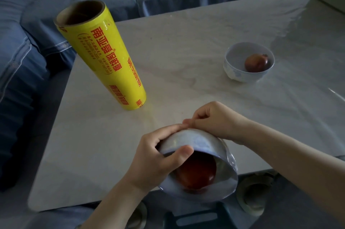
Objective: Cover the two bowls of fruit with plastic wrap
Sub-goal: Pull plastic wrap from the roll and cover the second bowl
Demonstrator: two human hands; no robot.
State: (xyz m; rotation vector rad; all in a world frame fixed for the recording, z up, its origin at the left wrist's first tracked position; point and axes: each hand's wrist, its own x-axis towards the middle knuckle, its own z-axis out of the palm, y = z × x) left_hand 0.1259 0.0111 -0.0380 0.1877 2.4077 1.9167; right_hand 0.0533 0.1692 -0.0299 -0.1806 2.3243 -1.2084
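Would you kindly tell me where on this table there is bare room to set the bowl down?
The widest free patch of table is central, bordered by the yellow roll, the far bowl and the tilted bowl. Another lies front-left, between the roll and the near edge. Crowded: the near edge, where the left hand and right hand hold the tilted bowl.

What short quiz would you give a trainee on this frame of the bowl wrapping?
1. True or false: the yellow roll lies flat on the table.
2. Whose thumb lies over the rim of the tilted bowl? A left, B right, C neither.
3. Fill in: the far bowl holds ___ fruit.
Key: 1 false, it stands on end; 2 A, the left hand; 3 one.
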